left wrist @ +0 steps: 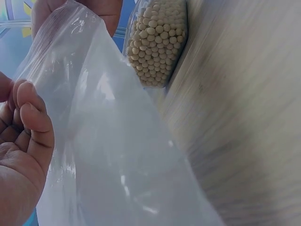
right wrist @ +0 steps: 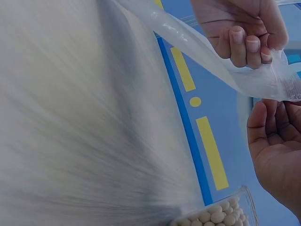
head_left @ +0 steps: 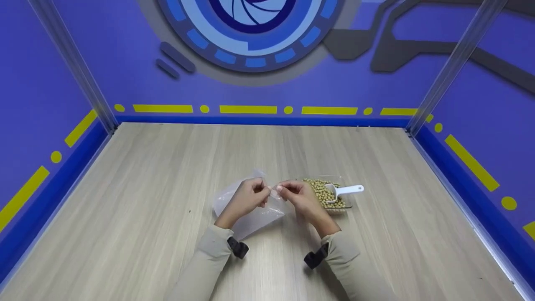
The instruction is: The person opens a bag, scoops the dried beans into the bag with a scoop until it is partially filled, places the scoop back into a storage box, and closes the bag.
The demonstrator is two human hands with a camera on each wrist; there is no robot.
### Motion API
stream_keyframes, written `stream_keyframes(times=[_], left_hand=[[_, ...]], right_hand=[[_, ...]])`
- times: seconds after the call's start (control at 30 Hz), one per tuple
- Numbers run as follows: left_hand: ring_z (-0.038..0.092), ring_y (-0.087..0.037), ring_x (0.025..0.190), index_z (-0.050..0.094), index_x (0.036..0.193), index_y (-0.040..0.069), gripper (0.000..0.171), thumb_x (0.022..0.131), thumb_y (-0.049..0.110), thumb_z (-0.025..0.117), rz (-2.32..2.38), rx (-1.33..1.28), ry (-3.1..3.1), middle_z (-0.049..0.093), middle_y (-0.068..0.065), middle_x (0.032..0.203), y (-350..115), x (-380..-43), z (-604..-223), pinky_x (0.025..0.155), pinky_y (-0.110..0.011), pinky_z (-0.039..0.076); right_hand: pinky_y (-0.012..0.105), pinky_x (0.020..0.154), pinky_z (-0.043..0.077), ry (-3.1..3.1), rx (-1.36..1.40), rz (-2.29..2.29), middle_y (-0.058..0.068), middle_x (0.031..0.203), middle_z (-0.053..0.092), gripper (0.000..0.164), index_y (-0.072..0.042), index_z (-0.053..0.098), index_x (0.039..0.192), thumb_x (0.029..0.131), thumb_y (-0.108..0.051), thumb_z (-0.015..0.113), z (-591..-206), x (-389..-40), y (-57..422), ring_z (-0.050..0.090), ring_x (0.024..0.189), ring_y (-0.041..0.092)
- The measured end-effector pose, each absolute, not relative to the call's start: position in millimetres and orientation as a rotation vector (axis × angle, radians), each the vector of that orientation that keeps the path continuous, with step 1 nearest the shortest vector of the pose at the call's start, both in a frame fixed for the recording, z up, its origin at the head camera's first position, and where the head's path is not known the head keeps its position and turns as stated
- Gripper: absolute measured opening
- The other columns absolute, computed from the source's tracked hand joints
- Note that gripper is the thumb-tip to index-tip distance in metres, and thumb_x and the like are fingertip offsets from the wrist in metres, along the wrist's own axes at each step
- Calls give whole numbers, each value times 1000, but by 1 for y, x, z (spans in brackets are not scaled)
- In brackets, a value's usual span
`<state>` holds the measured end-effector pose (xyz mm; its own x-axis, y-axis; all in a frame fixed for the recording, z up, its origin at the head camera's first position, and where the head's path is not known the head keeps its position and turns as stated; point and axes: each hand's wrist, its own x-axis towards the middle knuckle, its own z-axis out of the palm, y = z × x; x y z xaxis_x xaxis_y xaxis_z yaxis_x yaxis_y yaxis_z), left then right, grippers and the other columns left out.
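A clear plastic bag [head_left: 260, 217] hangs above the table between both hands. My left hand [head_left: 246, 196] pinches its top edge between thumb and fingers. Close beside it, my right hand [head_left: 304, 200] pinches the same edge, the fingertips of both hands nearly meeting. The left wrist view shows the bag [left wrist: 122, 150] flat and sloping down, its lower end cut off by the frame. In the right wrist view, the bag's edge [right wrist: 263, 87] runs between the two hands. Whether its mouth is parted cannot be told.
Just right of my right hand stands a clear container [head_left: 350, 205] of round pale beans [head_left: 317, 190]. A white scoop [head_left: 351, 190] rests in the beans, handle pointing right. Blue walls [head_left: 259, 94] border the wooden table [head_left: 146, 188] at the back and both sides.
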<state>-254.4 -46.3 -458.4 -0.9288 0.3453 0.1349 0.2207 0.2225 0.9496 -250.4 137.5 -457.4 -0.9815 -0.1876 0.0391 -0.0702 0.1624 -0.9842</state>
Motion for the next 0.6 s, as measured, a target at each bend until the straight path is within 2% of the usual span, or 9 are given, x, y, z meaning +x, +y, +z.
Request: stream_keyframes(times=[0.33, 0.6], left_hand=[[49, -8, 53, 52, 70, 6, 20, 90, 6, 52, 1751, 545, 2385, 51, 4, 61, -48, -253, -458, 51, -19, 43], [48, -9, 50, 56, 70, 1, 19, 89, 4, 52, 1725, 574, 2383, 52, 4, 58, -51, -252, -456, 48, -19, 40]], right_hand=[[20, 60, 41, 2409, -222, -1939, -6, 71, 60, 21, 6, 70, 98, 90, -13, 66, -462, -255, 142, 52, 67, 9], [20, 61, 43, 2427, -202, -1965, -6, 71, 61, 22, 12, 68, 99, 89, -8, 65, -464, -260, 143, 53, 67, 7]])
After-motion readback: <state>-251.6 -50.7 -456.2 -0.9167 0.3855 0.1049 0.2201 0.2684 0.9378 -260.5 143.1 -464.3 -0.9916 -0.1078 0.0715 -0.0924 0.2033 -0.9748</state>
